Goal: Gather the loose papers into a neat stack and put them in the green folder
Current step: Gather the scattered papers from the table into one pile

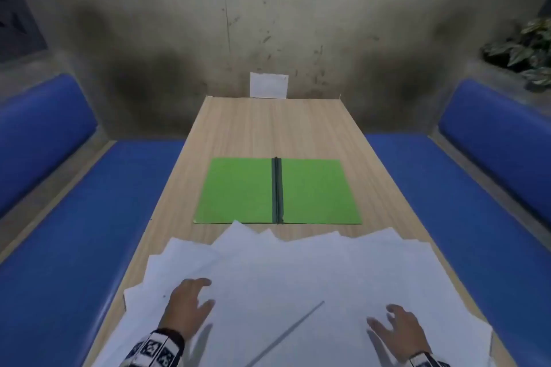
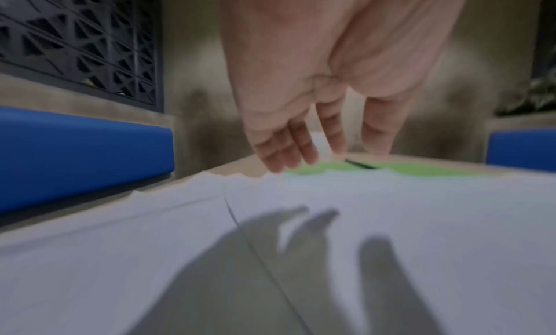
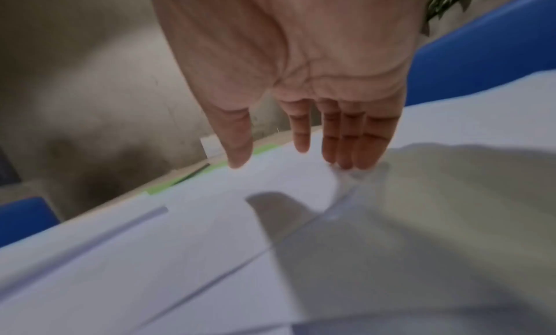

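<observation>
Several loose white papers [image 1: 298,271] lie fanned and overlapping across the near end of the wooden table [image 1: 268,128]. Beyond them the green folder [image 1: 238,191] lies open and flat, its dark spine in the middle. My left hand [image 1: 190,301] hovers palm down over the left part of the spread, fingers relaxed and holding nothing. In the left wrist view the left hand [image 2: 304,135] casts a shadow on the papers [image 2: 421,209]. My right hand [image 1: 393,328] is over the right part, fingers straight. In the right wrist view the right hand [image 3: 300,135] has its fingertips [image 3: 346,161] near the papers [image 3: 180,245].
Blue cushioned benches [image 1: 74,217] [image 1: 477,202] run along both sides of the table. A stained wall stands at the far end with a small white card [image 1: 269,85] against it. A leafy plant [image 1: 527,50] sits at the far right.
</observation>
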Demonstrator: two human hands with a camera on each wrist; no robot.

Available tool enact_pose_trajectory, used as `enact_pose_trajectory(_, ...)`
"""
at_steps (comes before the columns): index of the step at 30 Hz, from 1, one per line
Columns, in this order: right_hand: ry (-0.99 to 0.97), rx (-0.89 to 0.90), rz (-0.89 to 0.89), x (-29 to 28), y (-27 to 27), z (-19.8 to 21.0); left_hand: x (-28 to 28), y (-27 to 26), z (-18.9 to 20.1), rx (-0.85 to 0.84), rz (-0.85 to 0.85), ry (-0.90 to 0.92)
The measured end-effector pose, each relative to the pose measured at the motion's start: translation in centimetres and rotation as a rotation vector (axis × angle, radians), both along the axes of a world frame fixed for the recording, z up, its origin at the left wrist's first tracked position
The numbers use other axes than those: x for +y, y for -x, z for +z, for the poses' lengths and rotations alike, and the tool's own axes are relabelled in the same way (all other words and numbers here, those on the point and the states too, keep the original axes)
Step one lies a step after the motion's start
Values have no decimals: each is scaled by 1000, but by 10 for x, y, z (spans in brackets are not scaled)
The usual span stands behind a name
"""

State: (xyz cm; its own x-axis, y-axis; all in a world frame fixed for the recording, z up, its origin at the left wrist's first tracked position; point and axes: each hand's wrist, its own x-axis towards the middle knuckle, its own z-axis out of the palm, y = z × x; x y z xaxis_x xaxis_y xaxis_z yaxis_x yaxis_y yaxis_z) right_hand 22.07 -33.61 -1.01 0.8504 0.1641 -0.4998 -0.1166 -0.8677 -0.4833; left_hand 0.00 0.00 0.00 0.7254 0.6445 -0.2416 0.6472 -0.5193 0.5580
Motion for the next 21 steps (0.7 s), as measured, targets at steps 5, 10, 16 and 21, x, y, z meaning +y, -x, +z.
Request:
enact_pose_trajectory(5,-18,69,-5,14,4,-5,6,-14,-15,353,-15,-138)
enact_pose_trajectory(10,-3,0,6,10,5,-7,1,-12,-14,453,55,-135)
enact_pose_trajectory(16,187,-105,-139,-27,-9,-1,14,-10,-10,561,42,-142)
enact_pose_trajectory(21,203,-17,-233,-41,-10,1,16,-14,1,587,-28,-290)
